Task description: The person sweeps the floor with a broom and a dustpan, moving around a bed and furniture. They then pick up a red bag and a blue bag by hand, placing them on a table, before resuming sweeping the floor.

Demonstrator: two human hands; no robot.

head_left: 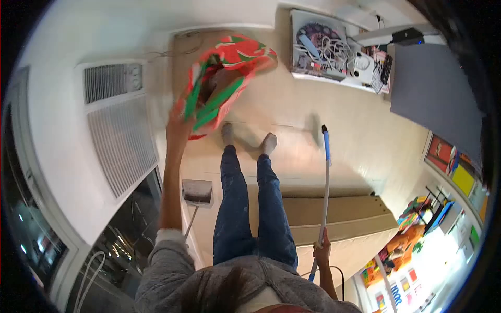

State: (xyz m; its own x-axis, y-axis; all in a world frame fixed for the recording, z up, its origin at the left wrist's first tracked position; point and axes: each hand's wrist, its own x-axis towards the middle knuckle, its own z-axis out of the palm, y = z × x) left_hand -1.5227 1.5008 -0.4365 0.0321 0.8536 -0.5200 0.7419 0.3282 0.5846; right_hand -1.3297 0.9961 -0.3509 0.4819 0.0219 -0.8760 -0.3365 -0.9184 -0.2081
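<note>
Out at arm's length, my left hand [180, 125] grips the edge of a red, green and white patterned bag [229, 99]. The bag is blurred by motion; its mouth gapes and shows a dark inside. My right hand [322, 250] is closed around a long, pale pole [326, 193] with a blue section and a black tip at its far end. No broom or mop head shows on the pole. A long-handled dustpan [198, 192] stands by the wall, to the left of my legs.
A beige padded piece of furniture [334, 214] lies right of my legs. An open bin of cables [319, 47] and a grey panel [438, 94] are at the back right. An air conditioner [122, 141] is set in the left wall. Loose wire [188, 44] lies in the far corner.
</note>
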